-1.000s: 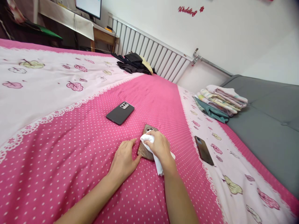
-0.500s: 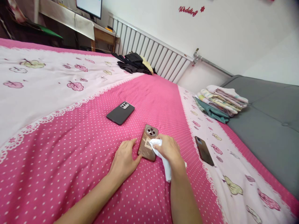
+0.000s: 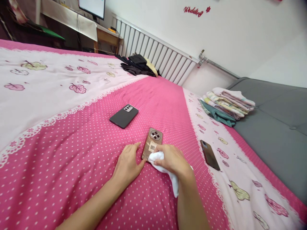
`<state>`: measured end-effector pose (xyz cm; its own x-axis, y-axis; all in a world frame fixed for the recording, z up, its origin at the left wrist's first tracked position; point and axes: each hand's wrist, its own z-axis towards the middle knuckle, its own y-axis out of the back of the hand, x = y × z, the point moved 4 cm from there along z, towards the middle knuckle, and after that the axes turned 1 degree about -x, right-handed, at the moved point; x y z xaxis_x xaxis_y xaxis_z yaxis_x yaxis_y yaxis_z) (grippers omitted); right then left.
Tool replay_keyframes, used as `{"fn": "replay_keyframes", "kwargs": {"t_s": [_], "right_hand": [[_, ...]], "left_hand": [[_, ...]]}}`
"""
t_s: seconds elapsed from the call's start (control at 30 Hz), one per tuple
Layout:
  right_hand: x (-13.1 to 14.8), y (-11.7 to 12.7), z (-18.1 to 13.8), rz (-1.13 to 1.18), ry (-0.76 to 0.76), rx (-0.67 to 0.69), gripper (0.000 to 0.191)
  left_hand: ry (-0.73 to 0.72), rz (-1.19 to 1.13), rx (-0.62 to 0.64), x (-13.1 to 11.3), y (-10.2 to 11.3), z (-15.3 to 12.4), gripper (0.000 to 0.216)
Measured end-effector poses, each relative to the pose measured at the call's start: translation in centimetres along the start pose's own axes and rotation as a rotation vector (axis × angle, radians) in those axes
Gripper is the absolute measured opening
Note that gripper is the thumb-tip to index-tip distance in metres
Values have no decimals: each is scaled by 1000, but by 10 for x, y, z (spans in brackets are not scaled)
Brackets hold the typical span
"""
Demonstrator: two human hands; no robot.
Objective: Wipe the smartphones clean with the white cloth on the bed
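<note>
A brown smartphone (image 3: 150, 140) lies back up on the pink dotted bedspread, its round camera ring at the far end and a pale label on its back. My right hand (image 3: 174, 159) is closed on a white cloth (image 3: 157, 156), which presses on the phone's lower back and covers its near right corner. Cloth hangs down below the wrist. My left hand (image 3: 127, 161) rests on the bed at the phone's left side, thumb apart from the fingers, the thumb tip at the near left corner. Beyond lies a black smartphone (image 3: 123, 116), camera side up.
Another dark smartphone (image 3: 210, 155) lies to the right on the pale strip. Folded clothes (image 3: 225, 103) are stacked by the grey headboard (image 3: 271, 127). Dark clothes (image 3: 139, 65) lie at the far edge, near a white railing (image 3: 165, 51). A desk with a monitor (image 3: 92, 8) stands far left.
My right hand has slid the white cloth down and left over the phone's back, from beside the label to the near end. The left hand and the phones have stayed put.
</note>
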<state>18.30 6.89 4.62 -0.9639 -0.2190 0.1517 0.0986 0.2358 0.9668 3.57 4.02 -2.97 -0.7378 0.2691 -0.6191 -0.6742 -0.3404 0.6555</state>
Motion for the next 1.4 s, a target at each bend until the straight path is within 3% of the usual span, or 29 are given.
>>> {"fn": "replay_keyframes", "kwargs": {"t_s": [0.1, 0.47, 0.57, 0.63, 0.77, 0.83, 1.07, 1.4], "right_hand": [[-4, 0, 2, 16, -58, -4, 30], [-32, -11, 41, 54, -262, -319, 31], [-37, -14, 46, 79, -281, -352, 32], [-38, -16, 45, 117, -268, -345, 41], [-33, -20, 35, 182, -179, -304, 78], [-32, -20, 28, 185, -168, -270, 85], [-40, -12, 16, 81, -180, -87, 60], [-43, -15, 37, -26, -265, -306, 40]], "left_hand": [[0, -3, 4, 0, 0, 0, 44], [8, -12, 11, -1, 1, 1, 45], [4, -18, 14, -1, 1, 2, 48], [3, -18, 15, -1, 1, 2, 48], [10, -10, 8, -1, 0, 2, 45], [12, -4, 3, -2, 1, 2, 44], [8, 8, -2, -3, 3, 1, 42], [21, -2, 19, -2, 1, 1, 46]]}}
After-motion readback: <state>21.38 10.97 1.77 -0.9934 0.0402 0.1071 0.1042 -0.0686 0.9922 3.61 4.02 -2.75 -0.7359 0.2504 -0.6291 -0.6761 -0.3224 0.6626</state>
